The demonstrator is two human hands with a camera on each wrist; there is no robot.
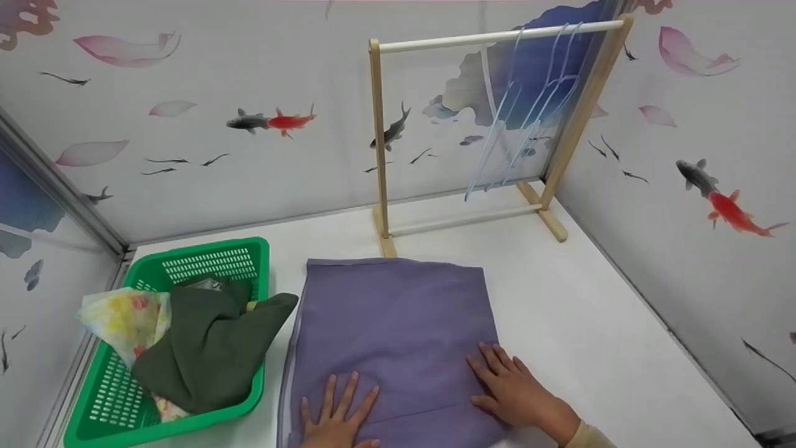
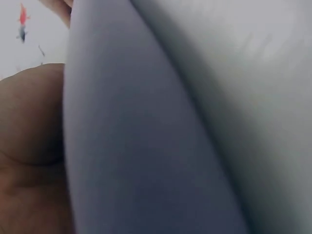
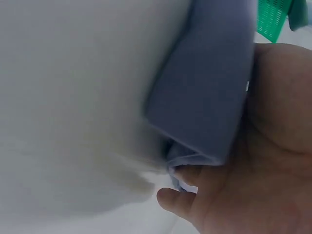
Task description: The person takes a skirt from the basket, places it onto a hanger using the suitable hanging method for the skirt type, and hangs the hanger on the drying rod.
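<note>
A purple cloth [image 1: 398,323] lies spread on the table, with folded layers showing along its left edge. My left hand [image 1: 336,420] rests on its lower left part with the fingers spread. At the lower right edge my right hand [image 1: 519,392] lies on the fabric, its fingers extended. The left wrist view has the purple cloth [image 2: 131,126] close up, covering most of the left hand [image 2: 34,112]. Beside the right hand [image 3: 273,136], the cloth [image 3: 204,83] hangs near the lens in the right wrist view and hides part of the fingers.
A green plastic basket [image 1: 260,379] on the left holds a dark green garment [image 1: 205,354] and a floral cloth [image 1: 127,314]. Behind the cloth stands a wooden rack [image 1: 378,137] with several light blue hangers [image 1: 547,102] on its white bar. Patterned walls enclose the white table [image 1: 597,323].
</note>
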